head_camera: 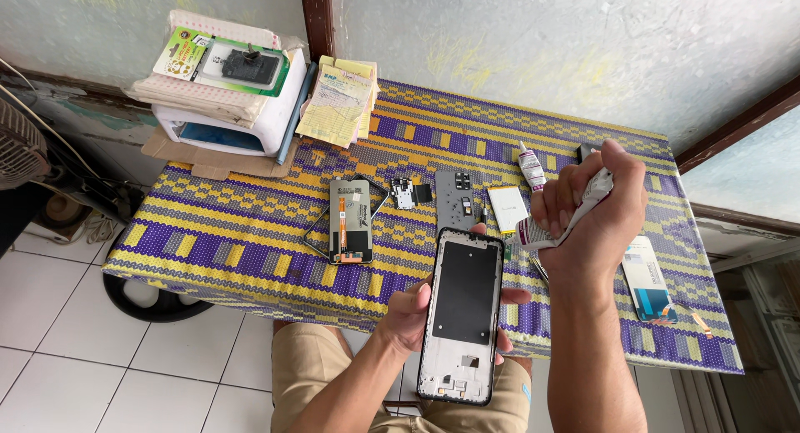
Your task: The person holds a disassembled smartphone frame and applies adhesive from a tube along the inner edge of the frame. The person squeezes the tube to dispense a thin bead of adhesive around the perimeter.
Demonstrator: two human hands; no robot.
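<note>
left hand (417, 312) cradles phone frame (461, 315) over the lap, fingers wrapped at its edges. right hand (593, 212) squeezes crumpled tube (567, 218) just above. best: frame level, nozzle low, gentle squeeze.

My corner by the pale, scuffed wall

My table (250, 241) fills the middle of the frame under a purple-and-yellow woven cloth; the mottled grey-white wall (517, 41) runs across the top, split by a dark wooden post (317, 16); white floor tiles (75, 350) sit lower left; a window frame (733, 133) edges the right; daylight is soft.
</note>
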